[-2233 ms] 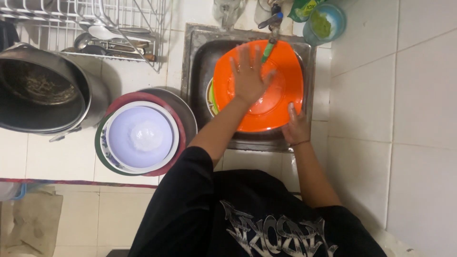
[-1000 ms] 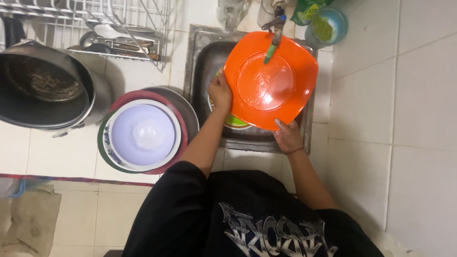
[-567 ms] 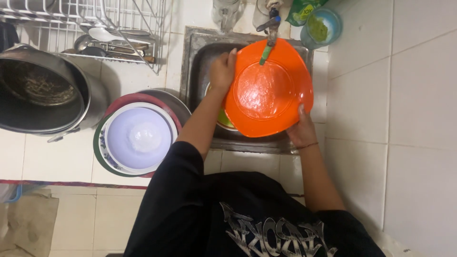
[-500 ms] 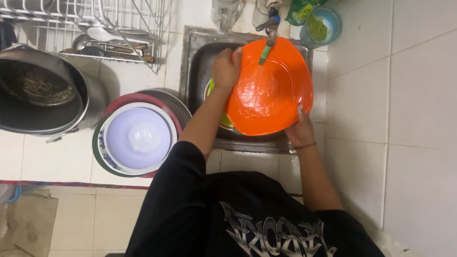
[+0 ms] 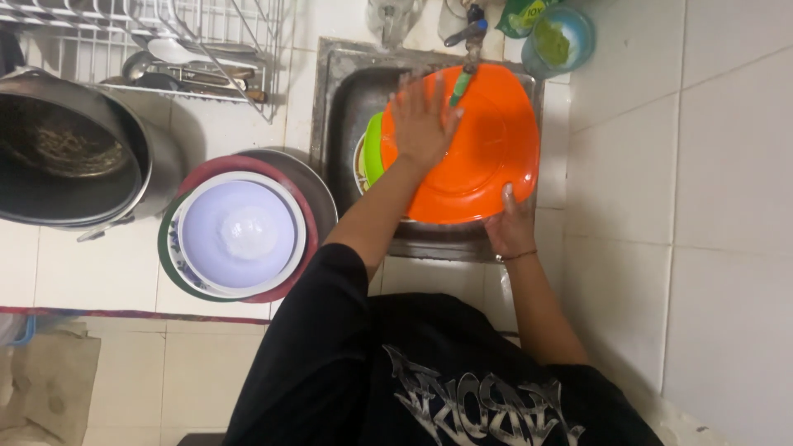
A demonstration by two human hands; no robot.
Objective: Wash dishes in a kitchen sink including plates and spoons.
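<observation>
A person in a black printed shirt stands at a white-tiled counter, seen from above, both hands on a large orange basin held tilted over a steel sink. Nearest the camera, the right hand grips the basin's near rim, fingers curled under the edge and the thumb lying up over the orange lip (a thin band circles that wrist). Beyond it, the left hand lies flat against the inside of the basin, fingers spread wide and palm pressed to the wet plastic, holding nothing. The basin fills most of the sink opening; a green dish shows at its left edge, down in the sink, with a pale one just behind it. A green-tipped tap spout points at the basin's far rim, close to the left hand's fingertips. To the left of the sink, on the counter, sits a stack of round dishes, a white bowl nested in dark red and green ones. Farther left stands a big dark metal pot. At the far edge, a wire drying rack holds spoons and utensils, and a small blue tub with green contents stands just beyond the sink's right corner.
</observation>
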